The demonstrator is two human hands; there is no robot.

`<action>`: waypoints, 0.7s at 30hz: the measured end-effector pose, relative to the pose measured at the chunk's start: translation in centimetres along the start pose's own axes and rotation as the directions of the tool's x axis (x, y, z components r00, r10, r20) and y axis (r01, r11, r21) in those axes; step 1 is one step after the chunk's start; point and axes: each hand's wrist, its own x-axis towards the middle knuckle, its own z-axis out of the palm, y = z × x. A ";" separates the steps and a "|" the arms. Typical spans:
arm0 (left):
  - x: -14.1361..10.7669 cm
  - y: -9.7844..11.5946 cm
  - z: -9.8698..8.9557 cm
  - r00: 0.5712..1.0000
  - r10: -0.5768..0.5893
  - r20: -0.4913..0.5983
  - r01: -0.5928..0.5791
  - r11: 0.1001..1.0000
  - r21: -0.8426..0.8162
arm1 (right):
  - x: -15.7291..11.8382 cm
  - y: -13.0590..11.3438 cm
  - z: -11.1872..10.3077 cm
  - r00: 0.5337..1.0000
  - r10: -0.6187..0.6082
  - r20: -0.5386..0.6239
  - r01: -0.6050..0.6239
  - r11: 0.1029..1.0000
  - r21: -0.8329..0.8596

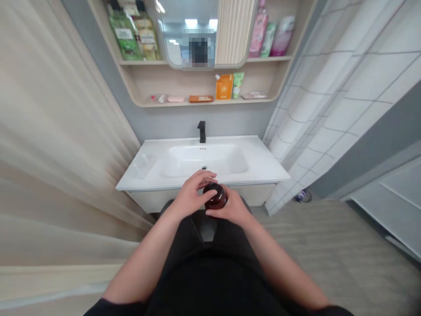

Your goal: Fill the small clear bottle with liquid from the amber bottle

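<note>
Just in front of the sink's front edge I hold a dark reddish-brown jar (215, 199) with a glossy, darker top. My right hand (234, 205) wraps around its right side, thumb on the near side. From the left, my left hand (194, 193) reaches over the jar's top, its thumb on the lid and its fingers curved along the far side. Both hands are closed about the jar, and its lower part is hidden. Beyond it lies the white sink (246, 175) with a black faucet (202, 132).
A clear, see-through item (143, 166) lies on the counter's left side. Above hangs a mirrored cabinet (210, 103) with green bottles (126, 37), pink bottles (258, 33) and an orange pouch (224, 87). Curtains hang at the left (66, 131) and right (315, 114).
</note>
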 end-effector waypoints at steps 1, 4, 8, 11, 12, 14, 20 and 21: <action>0.0 0.0 0.0 1.000 -0.011 -0.004 0.010 0.999 -0.039 | 0.0 -0.1 0.0 1.000 -0.001 0.003 0.001 1.000 -0.004; -0.1 0.1 0.0 1.000 -0.005 0.001 0.005 0.991 -0.131 | 0.0 -0.3 0.1 1.000 -0.013 0.010 0.013 1.000 -0.021; -0.4 0.1 0.0 0.997 -0.025 -0.072 0.022 0.999 -0.044 | 0.0 -0.2 0.3 1.000 -0.013 0.023 0.013 1.000 -0.017; -0.6 0.0 -0.1 0.998 -0.065 -0.027 0.062 0.995 -0.079 | 0.1 -0.1 0.4 1.000 -0.006 0.021 0.007 1.000 -0.026; -0.7 0.0 -0.1 0.998 -0.067 -0.006 0.066 0.994 -0.084 | 0.1 0.0 0.5 1.000 -0.004 0.016 0.004 1.000 -0.027; -0.8 -0.1 0.2 0.998 -0.064 -0.029 0.062 0.996 -0.067 | 0.2 0.0 0.6 1.000 0.004 0.002 -0.004 0.999 -0.034; -0.7 -1.4 1.4 0.963 -0.119 -0.240 0.106 0.992 -0.065 | 0.7 -0.1 1.2 1.000 0.012 -0.019 -0.013 0.996 -0.090; -0.7 -1.7 1.3 0.963 -0.130 -0.235 0.115 0.990 -0.079 | 0.7 0.0 1.2 1.000 0.009 -0.010 -0.010 0.996 -0.084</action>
